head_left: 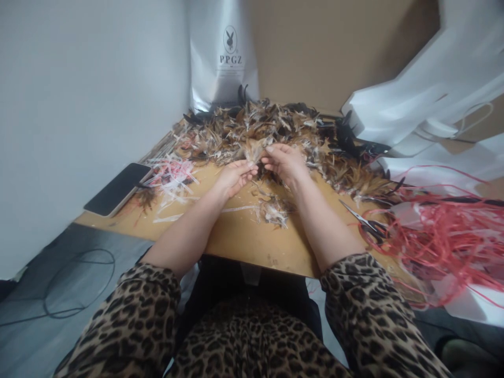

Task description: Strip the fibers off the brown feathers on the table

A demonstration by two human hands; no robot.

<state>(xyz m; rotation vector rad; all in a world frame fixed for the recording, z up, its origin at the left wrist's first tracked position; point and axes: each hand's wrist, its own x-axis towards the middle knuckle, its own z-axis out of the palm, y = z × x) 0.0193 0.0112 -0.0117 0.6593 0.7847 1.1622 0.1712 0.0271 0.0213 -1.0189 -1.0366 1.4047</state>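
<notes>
Between my two hands, in front of a big feather pile (220, 131), is a small bunch of light brown feathers (254, 150). My left hand (236, 177) pinches its lower end between thumb and fingers. On the right side of the bunch, my right hand (284, 161) has thumb and forefinger closed at the feathers' edge; exactly what they grip is too small to make out. A small heap of loose feathers (273, 211) lies on the wooden table (252, 241) just below my hands.
A phone (118, 190) rests at the table's left edge beside pink and white strips (173, 176). Scissors (364, 220) lie on the right next to tangled red plastic strips (444, 236). Behind the pile stands a silver bag (224, 73); white equipment (429, 89) leans in at right.
</notes>
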